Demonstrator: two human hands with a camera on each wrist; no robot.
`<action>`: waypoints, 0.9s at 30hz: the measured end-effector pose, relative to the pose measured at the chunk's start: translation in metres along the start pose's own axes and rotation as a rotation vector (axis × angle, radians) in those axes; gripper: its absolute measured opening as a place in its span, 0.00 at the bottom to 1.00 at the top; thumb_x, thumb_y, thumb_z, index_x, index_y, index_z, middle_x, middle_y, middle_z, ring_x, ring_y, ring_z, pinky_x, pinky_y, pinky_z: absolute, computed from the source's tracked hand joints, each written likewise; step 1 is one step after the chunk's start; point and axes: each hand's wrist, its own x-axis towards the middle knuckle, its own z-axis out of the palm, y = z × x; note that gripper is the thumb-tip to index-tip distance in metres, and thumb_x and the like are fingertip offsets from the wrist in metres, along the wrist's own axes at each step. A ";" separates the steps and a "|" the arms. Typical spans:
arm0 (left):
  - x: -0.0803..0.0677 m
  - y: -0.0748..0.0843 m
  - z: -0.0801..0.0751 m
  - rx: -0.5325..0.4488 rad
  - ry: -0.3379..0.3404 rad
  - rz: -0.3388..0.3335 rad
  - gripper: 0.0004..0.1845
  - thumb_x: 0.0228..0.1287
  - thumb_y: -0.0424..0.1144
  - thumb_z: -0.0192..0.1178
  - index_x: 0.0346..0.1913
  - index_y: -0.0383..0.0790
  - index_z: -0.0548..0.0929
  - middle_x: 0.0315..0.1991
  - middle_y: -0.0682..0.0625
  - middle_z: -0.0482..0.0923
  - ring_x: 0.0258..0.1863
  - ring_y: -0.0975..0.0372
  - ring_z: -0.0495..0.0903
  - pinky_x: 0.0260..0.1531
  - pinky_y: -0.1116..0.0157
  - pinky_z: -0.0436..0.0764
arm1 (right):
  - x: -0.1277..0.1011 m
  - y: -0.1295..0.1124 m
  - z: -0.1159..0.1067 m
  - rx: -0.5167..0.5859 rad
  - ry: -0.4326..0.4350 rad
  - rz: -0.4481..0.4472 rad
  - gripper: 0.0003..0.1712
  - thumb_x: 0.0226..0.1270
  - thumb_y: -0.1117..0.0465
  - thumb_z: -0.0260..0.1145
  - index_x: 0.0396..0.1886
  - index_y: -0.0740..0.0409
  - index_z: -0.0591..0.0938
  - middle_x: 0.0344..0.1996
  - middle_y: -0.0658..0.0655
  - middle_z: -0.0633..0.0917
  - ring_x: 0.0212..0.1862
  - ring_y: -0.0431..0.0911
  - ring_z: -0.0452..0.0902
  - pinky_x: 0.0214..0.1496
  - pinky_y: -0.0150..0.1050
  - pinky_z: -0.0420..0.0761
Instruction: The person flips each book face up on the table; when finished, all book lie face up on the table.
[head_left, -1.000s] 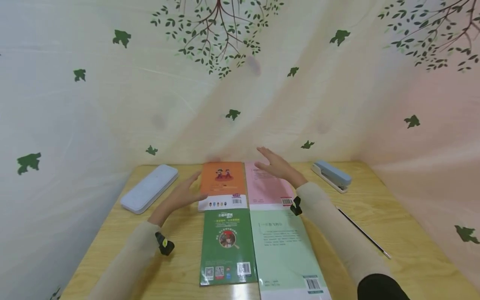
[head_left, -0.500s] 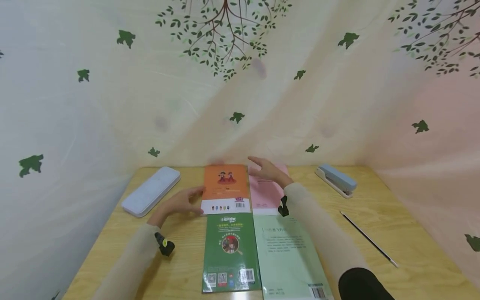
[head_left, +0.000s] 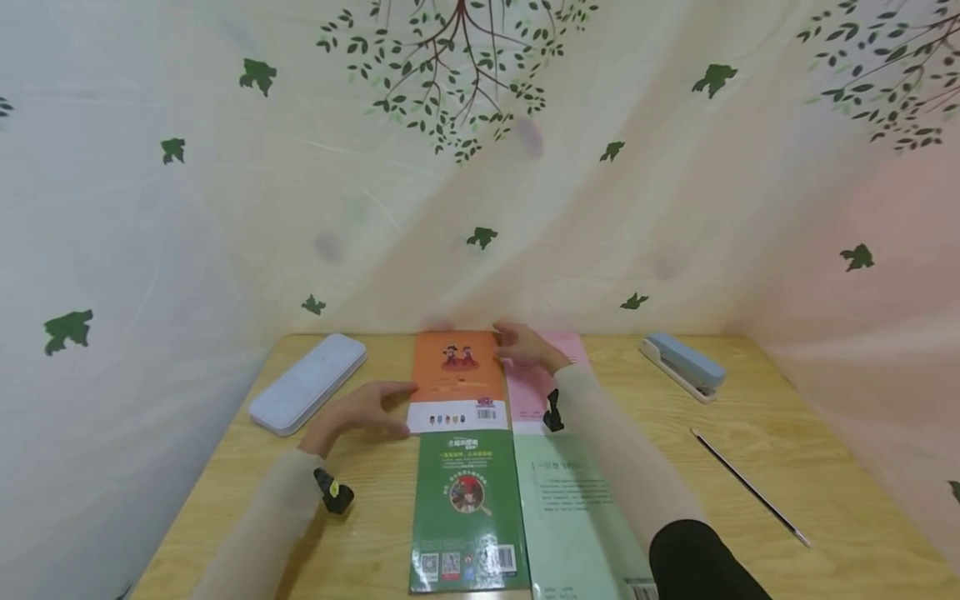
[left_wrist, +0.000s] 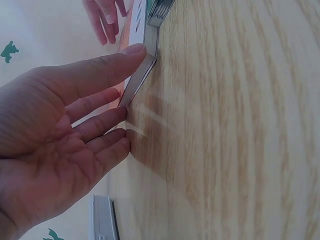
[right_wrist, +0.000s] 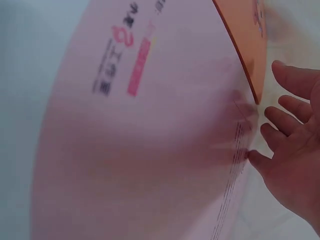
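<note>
Near the table's point(head_left: 750, 392) far edge, the orange book point(head_left: 457, 379) lies flat. Left hand point(head_left: 367, 410), fingers straight, presses its left edge; right hand point(head_left: 525, 346), fingers extended, touches its far right corner beside the pink book point(head_left: 536, 392), seemingly squaring it.

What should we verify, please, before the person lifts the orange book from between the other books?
1. Left hand at the orange book: ok, its fingertips touch the book's left edge in the left wrist view.
2. Right hand at the book's far right corner: ok, the fingers reach that corner, above the pink book.
3. Firm grip on the book: not ok, both hands' fingers are straight.
4. Green book clear of the orange one: cannot tell, their edges meet.
5. Pencil case and stapler out of the way: ok.
</note>
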 end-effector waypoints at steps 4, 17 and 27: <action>-0.002 0.005 0.003 0.016 0.010 0.003 0.45 0.55 0.42 0.76 0.76 0.42 0.68 0.77 0.37 0.62 0.78 0.39 0.56 0.78 0.38 0.52 | 0.004 0.000 0.005 -0.046 -0.017 0.017 0.42 0.73 0.62 0.63 0.81 0.63 0.56 0.80 0.65 0.59 0.81 0.60 0.50 0.84 0.55 0.52; -0.005 0.006 0.007 0.027 0.011 -0.006 0.45 0.56 0.41 0.76 0.76 0.42 0.67 0.77 0.37 0.62 0.78 0.39 0.56 0.77 0.38 0.54 | 0.006 0.000 0.008 -0.070 -0.036 0.049 0.43 0.73 0.61 0.64 0.81 0.61 0.56 0.81 0.62 0.57 0.83 0.58 0.47 0.84 0.53 0.50; -0.006 0.010 0.008 0.031 0.012 -0.013 0.46 0.56 0.42 0.75 0.77 0.40 0.66 0.78 0.36 0.59 0.78 0.39 0.55 0.77 0.38 0.54 | 0.009 0.002 0.002 -0.036 -0.070 0.067 0.45 0.70 0.63 0.67 0.82 0.59 0.56 0.81 0.61 0.57 0.83 0.58 0.45 0.85 0.54 0.49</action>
